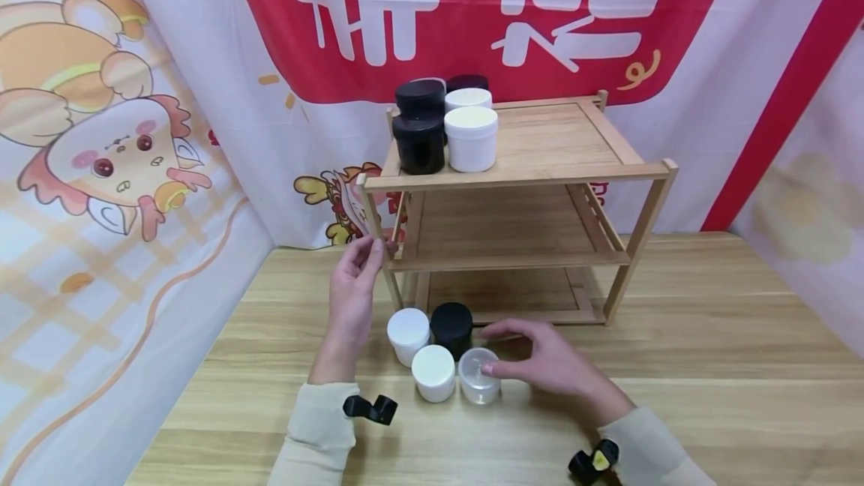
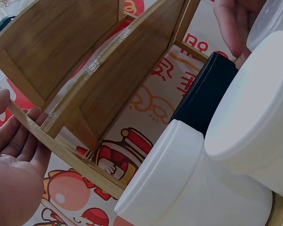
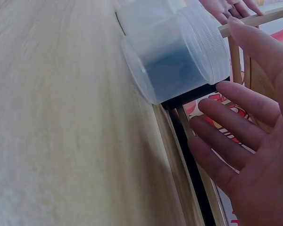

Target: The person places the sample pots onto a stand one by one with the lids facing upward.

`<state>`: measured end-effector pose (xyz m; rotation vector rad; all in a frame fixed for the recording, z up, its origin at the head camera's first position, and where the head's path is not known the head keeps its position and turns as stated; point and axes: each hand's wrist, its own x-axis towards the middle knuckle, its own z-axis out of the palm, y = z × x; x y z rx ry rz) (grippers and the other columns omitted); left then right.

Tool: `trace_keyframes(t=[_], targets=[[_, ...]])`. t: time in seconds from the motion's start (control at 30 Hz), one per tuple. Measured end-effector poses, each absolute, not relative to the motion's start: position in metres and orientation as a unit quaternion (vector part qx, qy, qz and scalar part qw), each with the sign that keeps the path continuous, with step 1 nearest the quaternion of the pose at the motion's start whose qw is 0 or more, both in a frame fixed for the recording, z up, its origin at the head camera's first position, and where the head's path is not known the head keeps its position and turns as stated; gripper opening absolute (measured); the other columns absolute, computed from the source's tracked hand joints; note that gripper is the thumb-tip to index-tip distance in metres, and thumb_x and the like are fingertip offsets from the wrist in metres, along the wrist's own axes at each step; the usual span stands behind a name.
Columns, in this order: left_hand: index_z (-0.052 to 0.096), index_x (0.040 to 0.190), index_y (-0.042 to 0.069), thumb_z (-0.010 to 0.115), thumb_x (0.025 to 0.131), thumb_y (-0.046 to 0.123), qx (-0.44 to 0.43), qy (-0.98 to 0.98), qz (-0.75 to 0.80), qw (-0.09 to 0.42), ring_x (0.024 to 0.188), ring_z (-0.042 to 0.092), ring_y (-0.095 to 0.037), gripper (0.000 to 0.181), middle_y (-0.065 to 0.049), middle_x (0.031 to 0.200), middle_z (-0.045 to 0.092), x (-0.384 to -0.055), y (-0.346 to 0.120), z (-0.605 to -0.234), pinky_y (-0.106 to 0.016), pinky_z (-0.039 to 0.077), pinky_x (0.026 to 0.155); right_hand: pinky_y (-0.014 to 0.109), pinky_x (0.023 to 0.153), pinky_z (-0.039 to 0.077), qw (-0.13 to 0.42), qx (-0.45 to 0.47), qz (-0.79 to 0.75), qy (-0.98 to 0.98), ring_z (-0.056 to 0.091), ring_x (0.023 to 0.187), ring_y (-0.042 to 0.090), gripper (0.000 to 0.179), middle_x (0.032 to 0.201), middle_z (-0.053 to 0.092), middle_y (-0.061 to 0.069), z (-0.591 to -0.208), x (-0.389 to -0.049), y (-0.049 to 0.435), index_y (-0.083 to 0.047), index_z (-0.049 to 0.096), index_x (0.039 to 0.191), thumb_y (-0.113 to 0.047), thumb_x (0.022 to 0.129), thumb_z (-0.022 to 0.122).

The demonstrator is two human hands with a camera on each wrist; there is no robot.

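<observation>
My left hand (image 1: 352,280) is at the front left post of a three-tier wooden rack (image 1: 513,175), thumb on one side and fingers curled behind it. In the left wrist view these fingers (image 2: 23,136) pass behind the post. My right hand (image 1: 550,358) reaches round a clear lidded jar (image 1: 480,388), fingers spread, thumb over the lid. In the right wrist view its index fingertip is right at the rim of the clear jar (image 3: 174,61). Beside it stand a black jar (image 1: 452,327) and two white jars (image 1: 434,373), (image 1: 408,332).
On the rack's top shelf, at the left, stand several black jars (image 1: 420,145) and white jars (image 1: 471,139). The rack stands on a wood-grain table (image 1: 729,336). Printed cloth (image 1: 202,58) hangs behind and at both sides.
</observation>
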<state>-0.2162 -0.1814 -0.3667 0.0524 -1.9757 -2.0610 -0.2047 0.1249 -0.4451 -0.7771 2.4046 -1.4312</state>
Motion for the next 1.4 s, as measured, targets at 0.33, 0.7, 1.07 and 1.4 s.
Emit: trace_keyframes(t=[0.33,0.7,1.07,1.4], targets=[[0.056,0.148,0.013,0.060,0.111,0.038,0.018,-0.684,-0.716,0.140,0.138,0.057,-0.016,0.045,-0.005,0.144,0.062,-0.2150,-0.1827,-0.3666,-0.037,0.041,0.128,0.044,0.105,0.058,0.144,-0.275,-0.478,0.821,0.069,0.119,0.021,0.049,0.128,0.076,-0.002,-0.4460,-0.2018,0.1241,-0.019,0.073,0.133,-0.045,0.093,0.084],[0.057,0.145,0.014,0.060,0.111,0.036,0.011,-0.679,-0.721,0.141,0.138,0.058,-0.017,0.041,-0.007,0.143,0.062,-0.2155,-0.1817,-0.3665,-0.037,0.040,0.128,0.045,0.106,0.059,0.181,-0.310,-0.507,0.784,0.070,0.118,0.025,0.051,0.126,0.076,0.002,-0.4462,-0.2019,0.1295,-0.014,0.071,0.135,-0.031,0.091,0.088],[0.058,0.145,0.014,0.060,0.111,0.038,0.010,-0.678,-0.721,0.141,0.138,0.058,-0.017,0.042,-0.007,0.142,0.063,-0.2151,-0.1813,-0.3667,-0.037,0.040,0.128,0.044,0.107,0.059,0.192,-0.323,-0.525,0.764,0.069,0.120,0.028,0.058,0.129,0.075,0.005,-0.4503,-0.2034,0.1306,-0.011,0.068,0.139,-0.026,0.088,0.091],[0.057,0.146,0.013,0.060,0.111,0.040,0.012,-0.683,-0.717,0.140,0.138,0.058,-0.017,0.045,-0.006,0.142,0.063,-0.2171,-0.1818,-0.3666,-0.037,0.040,0.128,0.045,0.107,0.058,0.197,-0.317,-0.529,0.762,0.069,0.121,0.030,0.060,0.130,0.075,0.007,-0.4509,-0.2042,0.1303,-0.010,0.067,0.140,-0.025,0.087,0.091]])
